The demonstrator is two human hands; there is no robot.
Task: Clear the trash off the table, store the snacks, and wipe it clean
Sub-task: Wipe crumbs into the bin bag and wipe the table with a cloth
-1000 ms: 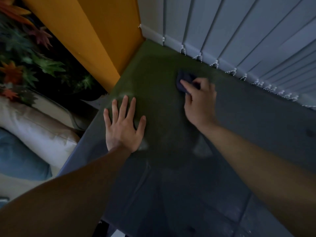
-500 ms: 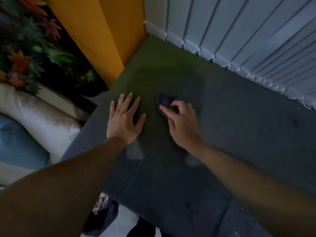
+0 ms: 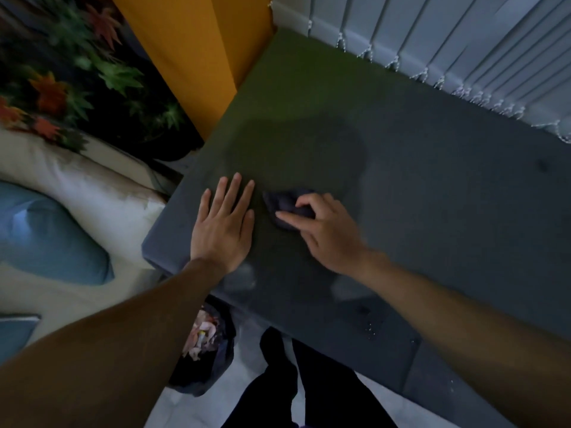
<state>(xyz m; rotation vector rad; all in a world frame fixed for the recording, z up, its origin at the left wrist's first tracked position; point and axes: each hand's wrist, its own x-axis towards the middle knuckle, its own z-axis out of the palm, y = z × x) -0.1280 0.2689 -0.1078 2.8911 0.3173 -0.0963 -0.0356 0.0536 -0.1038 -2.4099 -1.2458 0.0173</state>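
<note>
A dark grey table (image 3: 432, 186) fills the middle and right of the view, with a greenish sheen at its far left corner. My right hand (image 3: 324, 230) presses a small dark blue cloth (image 3: 285, 203) onto the tabletop, fingers curled over it. My left hand (image 3: 222, 223) lies flat on the table just left of the cloth, fingers spread, holding nothing. It rests close to the table's left edge.
A black trash bag (image 3: 204, 344) with crumpled wrappers stands on the floor under the table's near left corner. A cream sofa (image 3: 71, 186) with a blue cushion (image 3: 46, 236) lies to the left. White vertical blinds (image 3: 463, 35) and an orange curtain (image 3: 197, 47) line the far side.
My right hand has dragged the cloth from the far green part of the table toward me and leftward, ending beside my left hand, which stayed flat. The view tilted down, revealing the trash bag.
</note>
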